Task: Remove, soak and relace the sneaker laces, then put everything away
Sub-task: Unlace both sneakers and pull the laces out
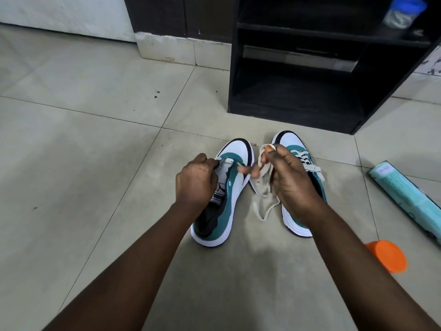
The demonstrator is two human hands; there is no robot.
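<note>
Two white and teal sneakers stand side by side on the tiled floor. My left hand (196, 181) is over the tongue of the left sneaker (229, 187) and pinches the lace at its lowest eyelets. Only that bottom lace bar is threaded on this shoe. My right hand (287, 177) holds a bunch of the same off-white lace (261, 194), which hangs loose between the two shoes. The right sneaker (301, 163) is still laced and partly hidden under my right hand and forearm.
A black open shelf unit (298, 91) stands just beyond the shoes. A jar with a blue lid (403, 13) sits on its upper shelf. A teal rolled packet (410, 197) and an orange lid (387, 255) lie on the floor at the right.
</note>
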